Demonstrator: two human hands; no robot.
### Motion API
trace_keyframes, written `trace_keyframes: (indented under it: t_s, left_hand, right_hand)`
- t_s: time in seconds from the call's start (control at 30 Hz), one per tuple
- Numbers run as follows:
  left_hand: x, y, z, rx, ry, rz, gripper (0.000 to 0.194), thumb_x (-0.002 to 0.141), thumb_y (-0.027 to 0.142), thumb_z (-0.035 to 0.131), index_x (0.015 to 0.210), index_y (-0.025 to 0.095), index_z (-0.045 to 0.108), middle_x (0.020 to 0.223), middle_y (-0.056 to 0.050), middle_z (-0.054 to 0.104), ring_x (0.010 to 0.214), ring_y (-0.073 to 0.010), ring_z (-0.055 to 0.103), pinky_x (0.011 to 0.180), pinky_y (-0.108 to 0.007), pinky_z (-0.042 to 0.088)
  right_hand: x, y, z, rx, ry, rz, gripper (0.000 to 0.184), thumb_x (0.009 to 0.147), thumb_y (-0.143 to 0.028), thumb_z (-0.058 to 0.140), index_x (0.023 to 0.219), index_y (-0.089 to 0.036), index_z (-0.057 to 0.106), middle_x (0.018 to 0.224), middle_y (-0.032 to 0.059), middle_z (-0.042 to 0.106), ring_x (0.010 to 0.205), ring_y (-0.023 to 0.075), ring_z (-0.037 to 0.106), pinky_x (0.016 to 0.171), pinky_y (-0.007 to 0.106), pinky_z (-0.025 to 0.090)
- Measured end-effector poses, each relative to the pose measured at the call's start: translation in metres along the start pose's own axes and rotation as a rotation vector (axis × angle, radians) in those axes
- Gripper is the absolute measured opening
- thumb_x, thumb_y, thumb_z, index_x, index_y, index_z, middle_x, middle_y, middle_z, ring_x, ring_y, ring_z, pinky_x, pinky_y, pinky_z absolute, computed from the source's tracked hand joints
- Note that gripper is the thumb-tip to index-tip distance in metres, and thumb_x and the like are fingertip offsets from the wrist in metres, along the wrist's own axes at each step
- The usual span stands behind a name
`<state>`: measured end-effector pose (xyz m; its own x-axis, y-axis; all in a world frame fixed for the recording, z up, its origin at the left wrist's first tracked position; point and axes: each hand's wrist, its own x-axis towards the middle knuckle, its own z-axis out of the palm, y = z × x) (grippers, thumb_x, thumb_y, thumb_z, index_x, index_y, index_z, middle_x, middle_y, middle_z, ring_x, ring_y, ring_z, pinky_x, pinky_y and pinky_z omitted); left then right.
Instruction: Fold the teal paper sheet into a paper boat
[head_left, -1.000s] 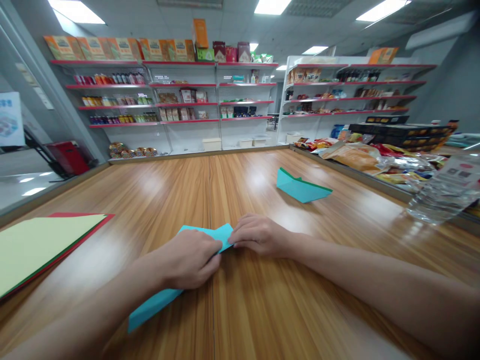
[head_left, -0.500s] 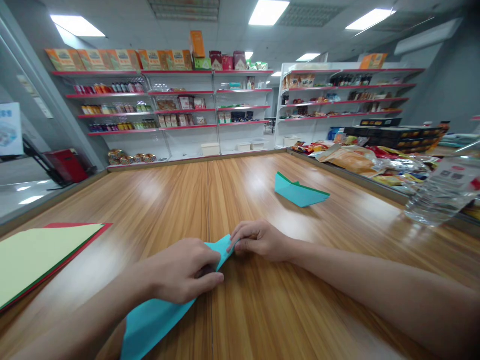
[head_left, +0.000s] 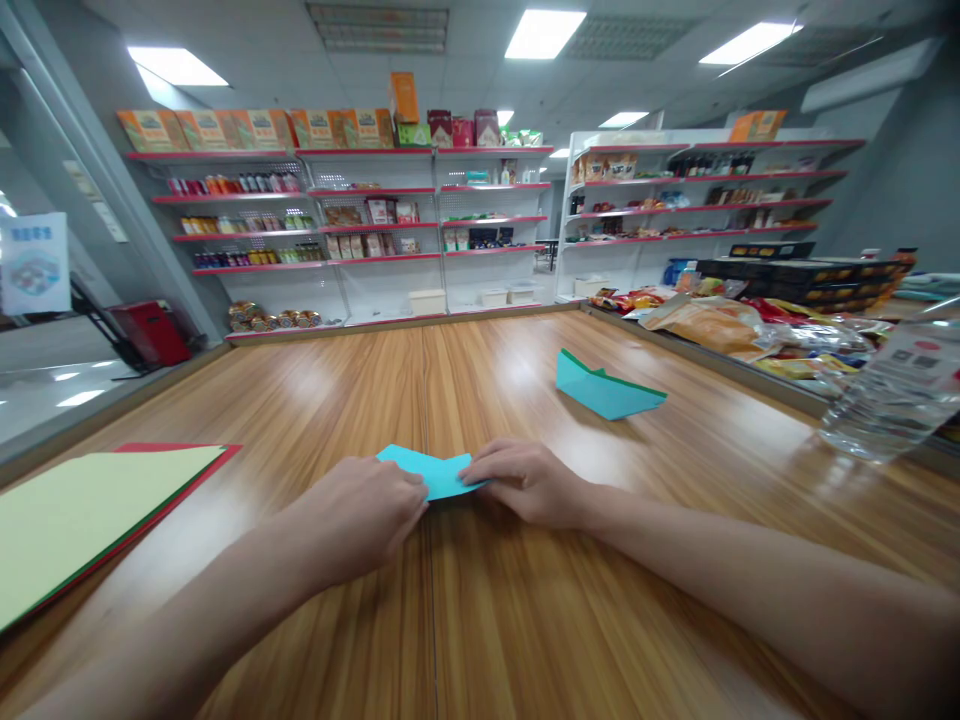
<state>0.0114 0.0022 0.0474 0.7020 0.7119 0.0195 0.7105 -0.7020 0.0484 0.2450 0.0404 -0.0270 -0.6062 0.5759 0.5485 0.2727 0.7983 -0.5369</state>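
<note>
A folded sheet of cyan paper (head_left: 431, 472) lies flat on the wooden table (head_left: 487, 620) in front of me. My left hand (head_left: 360, 515) covers its near left part, fingers curled down onto it. My right hand (head_left: 525, 480) presses its right end with fingertips together. Most of the sheet is hidden under the two hands. Farther back to the right a finished cyan folded paper (head_left: 604, 390) rests alone on the table.
A stack of coloured paper sheets (head_left: 82, 515), pale yellow on top over green and red, lies at the left edge. A clear plastic bottle (head_left: 892, 395) lies at the right by a counter of snack packets (head_left: 720, 320). Store shelves (head_left: 360, 225) line the back wall.
The long cyan tail that reached toward me under my left hand is gone from view; the paper now shows as a short folded piece between the hands. Both hands shifted slightly farther away.
</note>
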Motion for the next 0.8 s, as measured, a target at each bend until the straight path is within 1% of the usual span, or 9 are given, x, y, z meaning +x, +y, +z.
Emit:
trace_keyframes:
  t_s: [0.1, 0.23, 0.37, 0.43, 0.5, 0.6, 0.7, 0.73, 0.8]
  left_hand:
    - [0.003, 0.005, 0.007, 0.098, -0.01, 0.031, 0.026, 0.088, 0.023, 0.043, 0.075, 0.019, 0.065, 0.069, -0.008, 0.066, 0.056, -0.0189, 0.059, 0.053, -0.028, 0.04]
    - [0.006, 0.006, 0.008, 0.109, 0.071, 0.157, 0.025, 0.089, 0.028, 0.047, 0.075, 0.019, 0.065, 0.066, -0.004, 0.066, 0.055, -0.0162, 0.059, 0.051, -0.024, 0.038]
    - [0.005, -0.008, 0.0, -0.022, 0.446, 0.147, 0.029, 0.092, 0.029, 0.044, 0.079, 0.016, 0.065, 0.067, -0.003, 0.064, 0.056, -0.0116, 0.056, 0.052, -0.022, 0.037]
    - [0.002, -0.015, -0.007, -0.041, 0.647, 0.045, 0.034, 0.091, 0.033, 0.047, 0.066, 0.014, 0.063, 0.055, 0.0, 0.057, 0.046, -0.0082, 0.048, 0.048, -0.021, 0.033]
    - [-0.002, -0.016, -0.014, -0.027, 0.745, -0.064, 0.05, 0.091, 0.039, 0.046, 0.048, 0.014, 0.054, 0.041, 0.004, 0.043, 0.038, -0.0065, 0.037, 0.043, -0.023, 0.025]
    - [-0.006, -0.012, -0.022, 0.028, 0.624, -0.206, 0.06, 0.093, 0.049, 0.031, 0.049, 0.015, 0.056, 0.04, 0.002, 0.043, 0.04, -0.0098, 0.042, 0.045, -0.024, 0.027]
    - [-0.006, -0.009, -0.022, 0.097, 0.434, -0.221, 0.057, 0.089, 0.058, 0.03, 0.103, 0.016, 0.066, 0.083, -0.009, 0.068, 0.082, -0.0241, 0.061, 0.072, -0.036, 0.043]
    - [-0.006, -0.009, -0.021, 0.112, 0.381, -0.18, 0.063, 0.086, 0.062, 0.032, 0.123, 0.017, 0.055, 0.109, -0.014, 0.064, 0.104, -0.03, 0.056, 0.086, -0.044, 0.04]
    - [-0.006, -0.011, -0.015, 0.114, 0.233, -0.1, 0.08, 0.081, 0.069, 0.035, 0.143, 0.019, 0.028, 0.145, -0.018, 0.033, 0.132, -0.0386, 0.027, 0.1, -0.057, 0.022]
  right_hand:
    - [0.001, -0.005, 0.001, -0.163, -0.066, -0.177, 0.026, 0.084, -0.014, 0.055, 0.106, -0.021, 0.067, 0.099, 0.0056, 0.07, 0.098, 0.019, 0.061, 0.088, 0.035, 0.047]
    - [0.003, -0.003, 0.002, -0.237, -0.1, -0.246, 0.026, 0.088, -0.013, 0.05, 0.105, -0.021, 0.067, 0.101, 0.0048, 0.07, 0.1, 0.0182, 0.061, 0.087, 0.034, 0.048]
    - [0.005, 0.001, 0.002, -0.253, -0.103, -0.25, 0.025, 0.088, -0.013, 0.05, 0.105, -0.021, 0.067, 0.103, 0.0044, 0.07, 0.1, 0.0173, 0.062, 0.087, 0.033, 0.049]
    - [0.005, 0.001, 0.003, -0.275, -0.091, -0.251, 0.025, 0.089, -0.013, 0.05, 0.104, -0.022, 0.067, 0.102, 0.0035, 0.071, 0.1, 0.0172, 0.062, 0.087, 0.033, 0.049]
    - [0.006, 0.0, 0.004, -0.287, -0.091, -0.251, 0.024, 0.089, -0.015, 0.051, 0.105, -0.022, 0.067, 0.102, 0.0034, 0.071, 0.099, 0.017, 0.062, 0.088, 0.034, 0.049]
    - [0.006, -0.002, 0.004, -0.288, -0.105, -0.252, 0.024, 0.089, -0.016, 0.051, 0.106, -0.022, 0.067, 0.103, 0.0038, 0.07, 0.099, 0.0172, 0.062, 0.087, 0.034, 0.049]
    - [0.007, -0.002, 0.003, -0.29, -0.108, -0.26, 0.024, 0.089, -0.015, 0.051, 0.105, -0.021, 0.067, 0.103, 0.004, 0.071, 0.098, 0.0182, 0.063, 0.085, 0.034, 0.049]
    - [0.007, -0.002, 0.003, -0.293, -0.11, -0.261, 0.024, 0.089, -0.015, 0.05, 0.105, -0.021, 0.067, 0.103, 0.0042, 0.071, 0.098, 0.0185, 0.062, 0.085, 0.035, 0.049]
    - [0.006, 0.0, 0.003, -0.301, -0.12, -0.252, 0.025, 0.089, -0.014, 0.05, 0.105, -0.02, 0.067, 0.104, 0.0043, 0.07, 0.099, 0.0189, 0.062, 0.085, 0.035, 0.049]
